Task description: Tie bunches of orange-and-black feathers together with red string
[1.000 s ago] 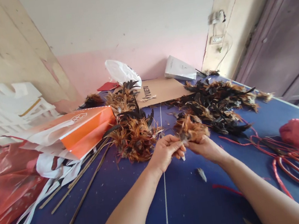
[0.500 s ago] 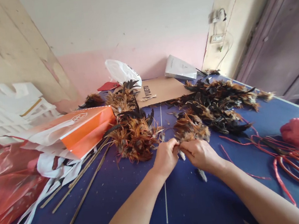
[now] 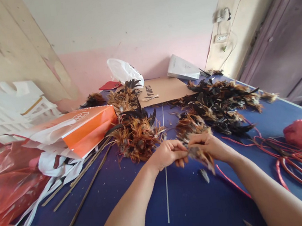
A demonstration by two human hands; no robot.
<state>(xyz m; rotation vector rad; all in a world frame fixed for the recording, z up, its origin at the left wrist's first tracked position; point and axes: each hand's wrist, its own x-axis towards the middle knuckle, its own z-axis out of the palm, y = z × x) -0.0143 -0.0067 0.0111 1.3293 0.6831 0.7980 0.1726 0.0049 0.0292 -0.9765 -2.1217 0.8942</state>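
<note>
My right hand [image 3: 211, 146] is closed on a small bunch of brown-grey feathers [image 3: 203, 157], whose tips hang down below the fingers. Close beside it, my left hand [image 3: 170, 154] pinches with thumb and fingertips at the bunch's near end; what lies between them is hidden. Just beyond the hands sits a pile of brown feathers [image 3: 191, 125]. One loose grey feather [image 3: 203, 175] rests on the blue table [image 3: 140, 203] below. A thin red plastic strip [image 3: 231, 182] runs from near the bunch under my right forearm.
Feather piles lie at left [image 3: 139, 136] and right [image 3: 218, 100]. An orange paper bag [image 3: 92, 130], thin sticks [image 3: 91, 187] and a red plastic bag [image 3: 13, 186] are on the left. Red cord [image 3: 301, 174] coils at right. Behind are cardboard [image 3: 167, 88] and a white box [image 3: 182, 68].
My hands have turned and moved slightly apart, and the feather bunch now shows below my right fingers. The red strip near my right forearm has shifted left and toward me.
</note>
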